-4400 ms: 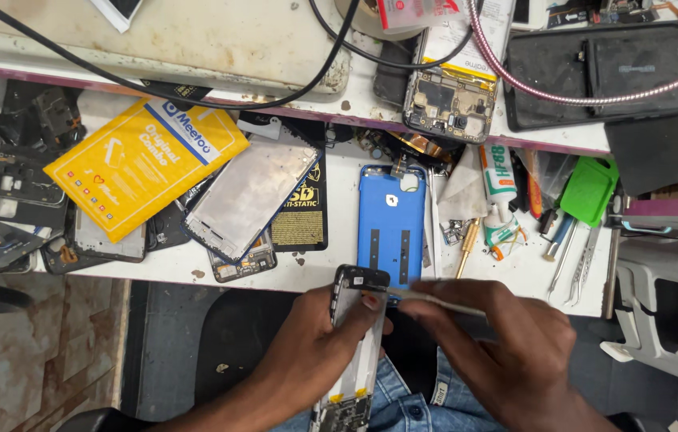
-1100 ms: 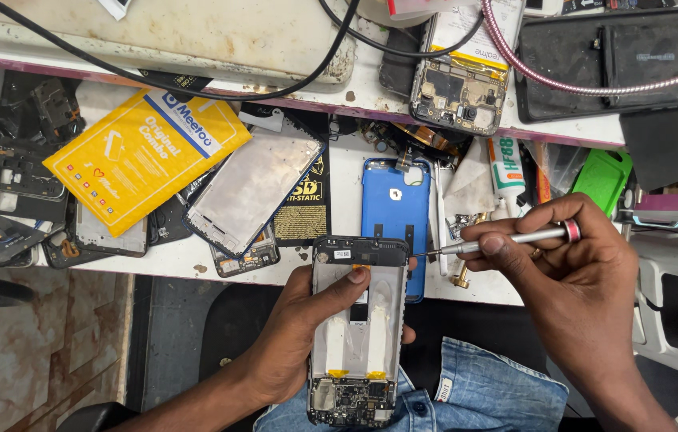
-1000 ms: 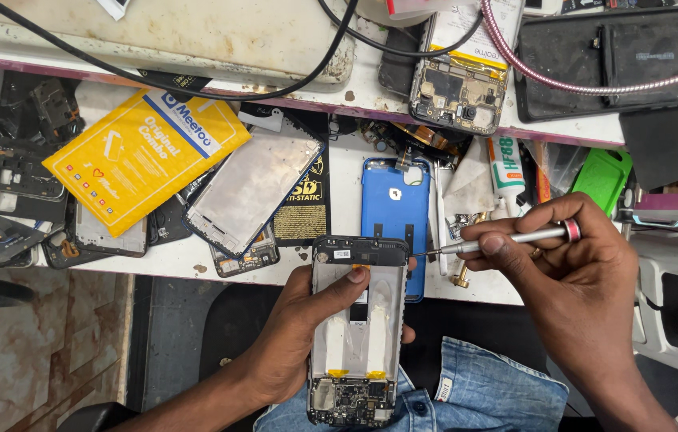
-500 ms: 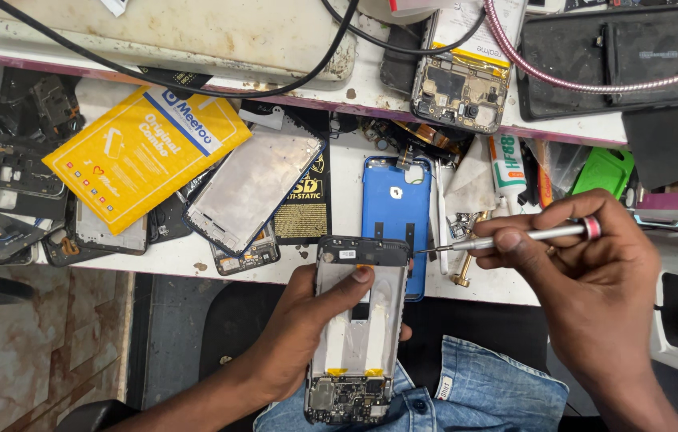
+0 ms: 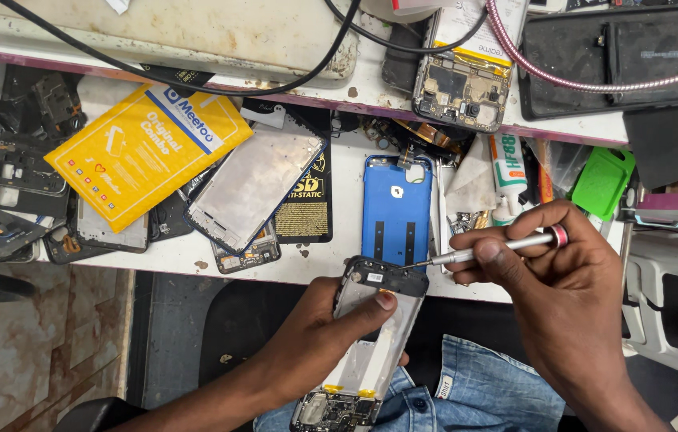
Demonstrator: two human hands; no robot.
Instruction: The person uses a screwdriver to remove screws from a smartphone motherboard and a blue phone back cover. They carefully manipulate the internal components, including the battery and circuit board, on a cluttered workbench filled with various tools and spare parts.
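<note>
silver screwdriver point(image 5: 489, 249) in right hand point(image 5: 563, 296), tip on phone frame point(image 5: 371, 344).

The left hand point(image 5: 319, 340) grips an opened phone chassis point(image 5: 371, 340), thumb across its silver midframe. The right hand point(image 5: 563, 292) holds a slim screwdriver point(image 5: 487, 250), tip touching the chassis's top edge, near a blue back cover point(image 5: 397, 210) on the cluttered white workbench point(image 5: 307, 260).

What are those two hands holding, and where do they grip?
Left hand grips the opened phone around its middle. Right hand pinches the screwdriver along its shaft.
</note>
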